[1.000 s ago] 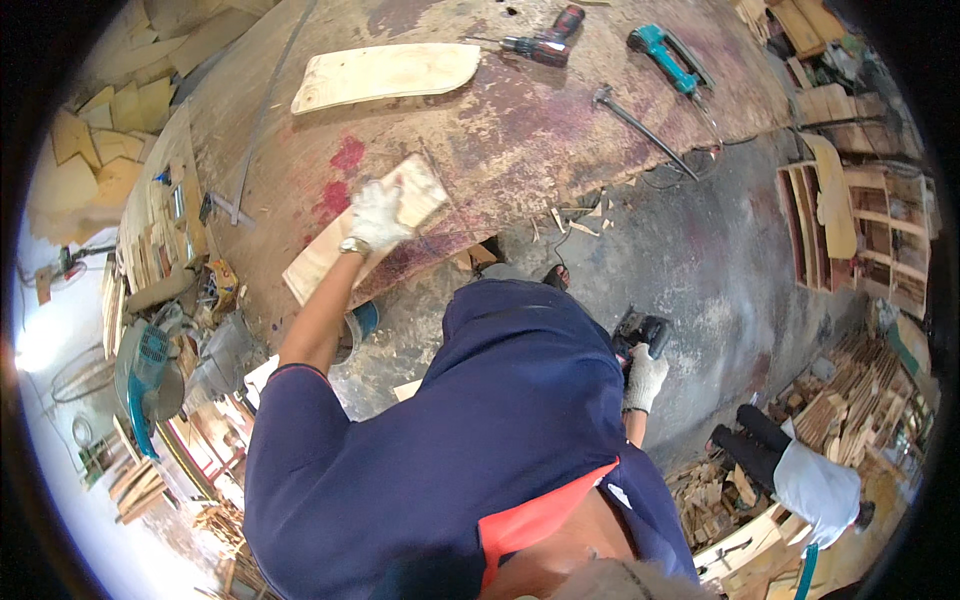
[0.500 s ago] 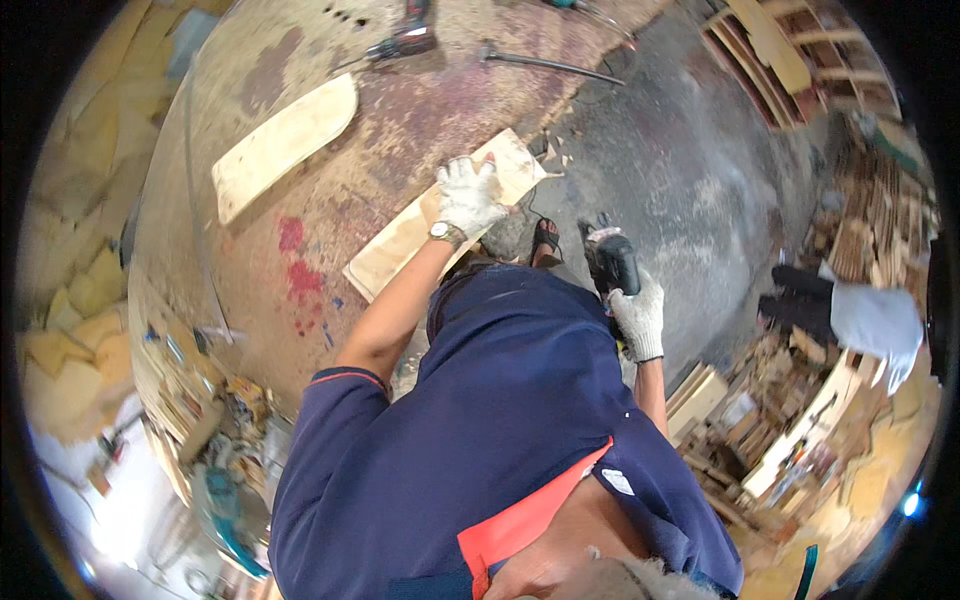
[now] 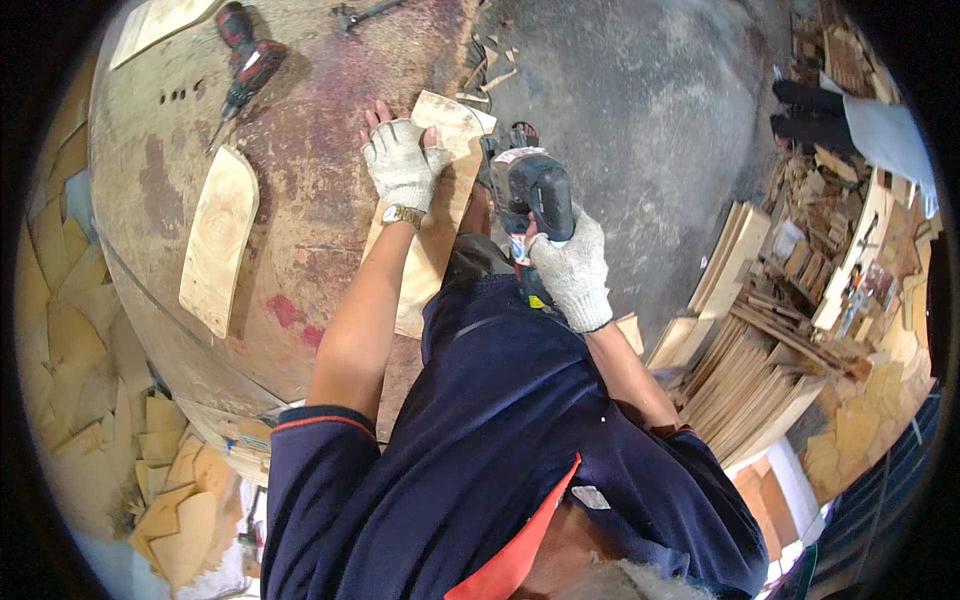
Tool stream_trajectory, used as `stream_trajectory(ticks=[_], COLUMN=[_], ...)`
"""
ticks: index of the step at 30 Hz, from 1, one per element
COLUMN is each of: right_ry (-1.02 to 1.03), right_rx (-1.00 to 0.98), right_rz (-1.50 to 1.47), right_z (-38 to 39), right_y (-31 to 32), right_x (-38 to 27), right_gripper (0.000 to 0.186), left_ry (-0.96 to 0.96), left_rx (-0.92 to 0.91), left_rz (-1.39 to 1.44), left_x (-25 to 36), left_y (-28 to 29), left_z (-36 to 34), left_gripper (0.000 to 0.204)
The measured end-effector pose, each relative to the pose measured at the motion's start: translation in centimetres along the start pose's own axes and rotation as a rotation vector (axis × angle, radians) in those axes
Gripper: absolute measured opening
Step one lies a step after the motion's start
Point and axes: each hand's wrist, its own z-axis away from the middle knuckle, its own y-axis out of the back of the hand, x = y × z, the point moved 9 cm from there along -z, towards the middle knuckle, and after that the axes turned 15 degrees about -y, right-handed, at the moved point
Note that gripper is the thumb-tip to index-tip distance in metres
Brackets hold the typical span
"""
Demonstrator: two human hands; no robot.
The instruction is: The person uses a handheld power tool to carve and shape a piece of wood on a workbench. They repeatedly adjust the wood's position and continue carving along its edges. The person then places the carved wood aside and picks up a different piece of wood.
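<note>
My left hand point(image 3: 403, 168), in a pale knit glove with bare fingertips, lies on the left edge of a long wooden board point(image 3: 455, 195). Its fingers are stretched out and spread over the board and the worktable point(image 3: 310, 190). In my right hand point(image 3: 577, 268), also gloved, is a jigsaw point(image 3: 545, 195) with a black handle, gripped just right of the board. Its blade is hidden from this view. Shavings or thin offcuts point(image 3: 490, 75) lie past the board's far end. A second wooden piece with a rounded end point(image 3: 220, 240) rests further left.
A red and black cordless drill point(image 3: 250, 65) lies at the far left of the worktable, near another cut piece point(image 3: 160, 25). A hammer-like tool point(image 3: 365, 14) is at the far edge. Stacked boards point(image 3: 750, 390) and scrap wood stand at right, beside another person's dark-clad legs point(image 3: 815, 115).
The view has turned. My right hand has brought the jigsaw left, closer to the board. My left hand has shifted from the board's middle to its left edge.
</note>
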Motion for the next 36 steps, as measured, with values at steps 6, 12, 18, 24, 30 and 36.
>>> stream_trajectory(ticks=[6, 12, 18, 24, 30, 36], right_ry=[-0.095, -0.131, -0.047, -0.009, -0.09, -0.059], right_rx=[-0.047, -0.001, 0.029, 0.051, 0.012, 0.015], right_rz=[-0.212, -0.258, -0.167, -0.087, -0.082, 0.033], right_z=[1.1, 2.4, 2.9, 3.0, 2.9, 2.7], right_y=[-4.2, -6.1, -5.9, -6.0, -6.7, -7.4], right_x=[1.0, 1.1, -0.7, -0.4, 2.0, 4.1], right_gripper=[0.024, 0.025, 0.029, 0.032, 0.043, 0.067], left_ry=[0.016, -0.001, -0.017, -0.026, -0.029, -0.05], left_rx=[-0.031, -0.024, -0.078, -0.073, -0.053, -0.035], left_rz=[0.015, 0.054, 0.057, 0.03, 0.043, 0.037], left_x=[-0.4, -0.3, -0.3, -0.1, -0.1, -0.1], left_y=[-0.6, -0.4, -0.7, -0.6, -0.5, -0.3], left_z=[0.2, 0.4, 0.3, 0.3, 0.2, 0.3], left_gripper=[0.074, 0.069, 0.063, 0.066, 0.065, 0.058])
